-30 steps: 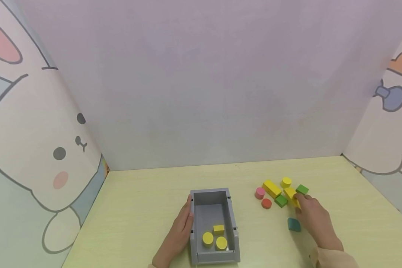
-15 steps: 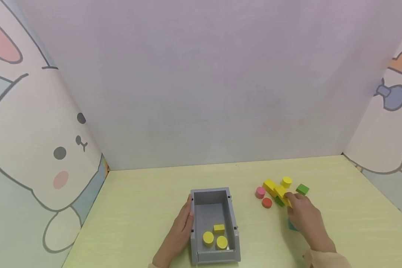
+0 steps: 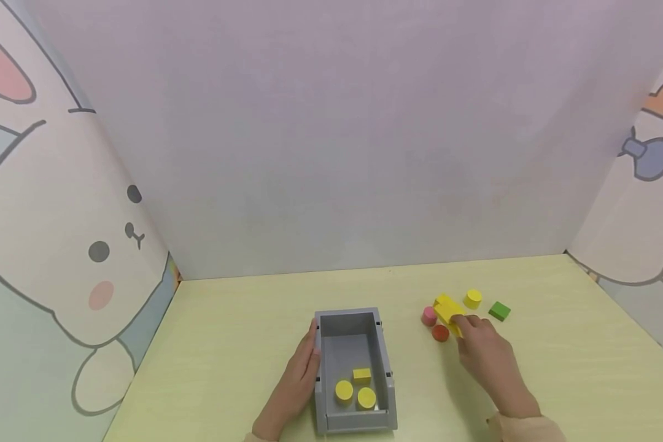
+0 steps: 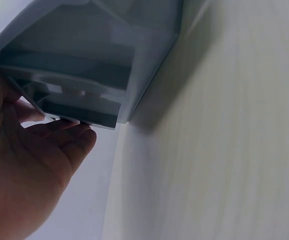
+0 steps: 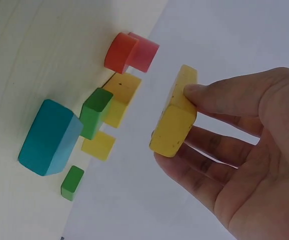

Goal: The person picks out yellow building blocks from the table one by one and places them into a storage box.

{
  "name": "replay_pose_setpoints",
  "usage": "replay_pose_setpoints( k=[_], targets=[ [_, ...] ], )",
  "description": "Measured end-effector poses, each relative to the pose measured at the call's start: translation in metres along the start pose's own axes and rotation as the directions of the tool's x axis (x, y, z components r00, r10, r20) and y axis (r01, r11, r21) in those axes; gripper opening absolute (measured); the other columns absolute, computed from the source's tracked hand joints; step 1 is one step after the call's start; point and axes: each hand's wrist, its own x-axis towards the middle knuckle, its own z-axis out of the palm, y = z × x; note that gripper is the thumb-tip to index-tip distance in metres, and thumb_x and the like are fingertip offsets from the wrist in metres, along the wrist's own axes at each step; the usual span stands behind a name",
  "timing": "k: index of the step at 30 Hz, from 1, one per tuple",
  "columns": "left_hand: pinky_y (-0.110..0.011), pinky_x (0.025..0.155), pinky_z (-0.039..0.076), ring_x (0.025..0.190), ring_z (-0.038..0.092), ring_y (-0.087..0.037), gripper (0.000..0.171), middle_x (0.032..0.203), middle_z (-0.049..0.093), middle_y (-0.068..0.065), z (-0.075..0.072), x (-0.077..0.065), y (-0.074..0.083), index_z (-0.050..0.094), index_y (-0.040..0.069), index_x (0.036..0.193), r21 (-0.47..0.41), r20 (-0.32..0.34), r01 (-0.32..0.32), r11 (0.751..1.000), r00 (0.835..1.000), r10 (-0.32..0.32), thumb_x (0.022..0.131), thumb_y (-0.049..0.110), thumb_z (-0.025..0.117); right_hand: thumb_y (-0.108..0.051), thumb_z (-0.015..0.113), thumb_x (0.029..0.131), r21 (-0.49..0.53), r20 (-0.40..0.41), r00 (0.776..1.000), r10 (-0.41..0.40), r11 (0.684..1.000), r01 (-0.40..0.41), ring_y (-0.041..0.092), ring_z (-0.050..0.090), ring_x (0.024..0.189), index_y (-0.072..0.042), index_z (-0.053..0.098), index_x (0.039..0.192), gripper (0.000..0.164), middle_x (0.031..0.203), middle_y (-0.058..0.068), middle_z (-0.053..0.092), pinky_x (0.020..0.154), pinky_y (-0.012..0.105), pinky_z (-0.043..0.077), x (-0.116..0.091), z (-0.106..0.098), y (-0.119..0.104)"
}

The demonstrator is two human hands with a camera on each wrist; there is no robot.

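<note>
In the head view, my left hand (image 3: 294, 380) rests along the outer left wall of a grey plastic bin (image 3: 356, 423). In the left wrist view, its fingers (image 4: 77, 142) touch the bin's side (image 4: 84, 65). Two yellow cylinders (image 3: 344, 391) and a small yellow block (image 3: 361, 375) lie inside the bin's near end. My right hand (image 3: 488, 359) pinches a long yellow block (image 5: 177, 115) between thumb and fingers, raised above the table. Under it, another yellow block (image 5: 127, 87) and a green block (image 5: 94, 112) lie on the table, partly hidden in the head view.
Around the right hand lie a pink cylinder (image 3: 429, 316), a red disc (image 3: 440, 333), a yellow cylinder (image 3: 473, 299) and a green block (image 3: 500, 311). A teal block (image 5: 49, 137) is hidden from the head view. Wall panels (image 3: 364, 153) with cartoon drawings enclose the table.
My right hand has moved left with the yellow block, over the other yellow block and toward the red disc. It now covers the teal block in the head view. The left hand and bin stay put.
</note>
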Motion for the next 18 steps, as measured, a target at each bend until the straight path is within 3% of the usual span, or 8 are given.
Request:
replay_pose_setpoints(
  k=[10, 18],
  targets=[
    [-0.049, 0.112, 0.021, 0.137, 0.012, -0.019, 0.05, 0.154, 0.014, -0.008, 0.0, 0.0, 0.0, 0.008, 0.012, 0.147, 0.007, 0.0, 0.002, 1.0, 1.0, -0.002, 0.102, 0.023, 0.027, 0.009, 0.062, 0.066, -0.025, -0.07, 0.994, -0.081, 0.997, 0.079, 0.03, 0.057, 0.077, -0.002, 0.062, 0.098, 0.034, 0.092, 0.017, 0.066, 0.044, 0.037, 0.054, 0.002, 0.001, -0.018],
    [-0.05, 0.112, 0.021, 0.137, 0.013, -0.02, 0.05, 0.154, 0.014, -0.008, 0.0, 0.0, 0.0, 0.007, 0.013, 0.147, 0.011, 0.003, 0.004, 1.0, 1.0, -0.004, 0.102, 0.022, 0.027, 0.008, 0.068, 0.065, -0.053, -0.135, 0.978, -0.158, 0.987, 0.153, 0.03, 0.058, 0.075, -0.004, 0.063, 0.094, 0.032, 0.093, 0.016, 0.067, 0.039, 0.033, 0.049, 0.006, 0.0, -0.04]
  ],
)
